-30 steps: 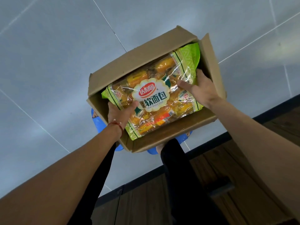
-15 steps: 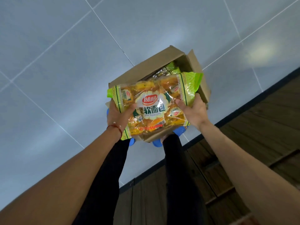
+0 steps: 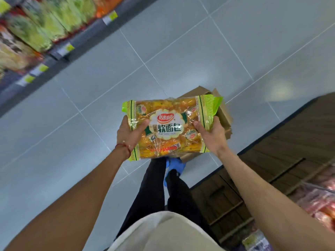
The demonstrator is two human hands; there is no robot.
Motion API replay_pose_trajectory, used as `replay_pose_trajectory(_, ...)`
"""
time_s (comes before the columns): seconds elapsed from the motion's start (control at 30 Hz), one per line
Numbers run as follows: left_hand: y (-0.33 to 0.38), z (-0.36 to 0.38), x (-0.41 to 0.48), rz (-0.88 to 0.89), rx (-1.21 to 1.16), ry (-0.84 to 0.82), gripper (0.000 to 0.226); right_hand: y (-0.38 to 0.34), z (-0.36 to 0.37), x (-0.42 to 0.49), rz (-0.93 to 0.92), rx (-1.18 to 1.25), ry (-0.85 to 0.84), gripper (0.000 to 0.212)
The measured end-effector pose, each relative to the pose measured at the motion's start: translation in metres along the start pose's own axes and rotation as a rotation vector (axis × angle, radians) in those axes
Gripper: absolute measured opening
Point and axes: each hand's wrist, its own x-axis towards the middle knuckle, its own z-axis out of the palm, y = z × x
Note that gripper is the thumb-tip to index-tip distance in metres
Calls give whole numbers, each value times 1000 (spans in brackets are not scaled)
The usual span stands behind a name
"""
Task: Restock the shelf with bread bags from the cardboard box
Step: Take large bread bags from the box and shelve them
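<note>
**Bread bag held in both hands above the box**

A grey tiled floor (image 3: 181, 42) fills the space beyond and below the fingers. To the right of the right hand's fingers stands a wooden shelf unit (image 3: 272, 160), with blurred pinkish packets at its lower edge. Far beyond the left fingers, up and to the left, runs a far shelf (image 3: 36, 33) of green packets, too blurred to read. The cardboard box (image 3: 223, 116) lies on the floor just beyond the right fingers, largely hidden by the bag. The bread bag (image 3: 168, 127), clear with green ends and a printed label, sits flat between the two hands, label up. The left hand (image 3: 128, 134) grasps its left end, thumb on top and fingers tucked out of sight underneath. The right hand (image 3: 212, 134) grasps the right end the same way. A blue shoe (image 3: 175, 164) shows below the bag, nearer than the fingers. A red bracelet (image 3: 125, 146) circles the left wrist, behind the fingers.
</note>
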Motion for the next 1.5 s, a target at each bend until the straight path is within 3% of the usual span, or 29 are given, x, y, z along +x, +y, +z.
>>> replay_pose_trajectory(0.2, 13, -54, -76, 61, -137, 67, 57, -49, -7, -64, -109, 13, -10, 47)
replay_pose_trajectory(0.27, 19, -70, -98, 87, -160, 102, 53, -62, -11, -86, -151, 38, -28, 57)
replay_pose_trajectory(0.4, 36, -103, -127, 152, -189, 166, 54, -96, -17, -118, -221, 34, -41, 101)
replay_pose_trajectory(0.53, 59, -144, -139, 241, -222, 194, 55, -142, -14, -133, -304, 75, -35, 117)
replay_pose_trajectory(0.63, 79, -179, -135, 302, -243, 197, 54, -189, -8, -145, -345, 72, -15, 106)
replay_pose_trajectory(0.73, 100, -215, -123, 352, -259, 224, 53, -237, 5, -151, -398, 93, 5, 62)
replay_pose_trajectory(0.8, 117, -241, -110, 387, -249, 238, 51, -267, 18, -149, -422, 105, 37, 53)
replay_pose_trajectory(1.07, 190, -341, -51, 479, -153, 262, 86, -378, 56, -142, -522, 219, 135, 39)
replay_pose_trajectory(1.2, 234, -375, -39, 556, -134, 279, 91, -422, 62, -133, -559, 257, 181, 47)
replay_pose_trajectory(1.37, 298, -393, -24, 660, -123, 311, 75, -484, 49, -112, -622, 322, 245, 43)
replay_pose_trajectory(1.5, 358, -398, -3, 730, -90, 385, 88, -535, 29, -78, -681, 381, 300, 44)
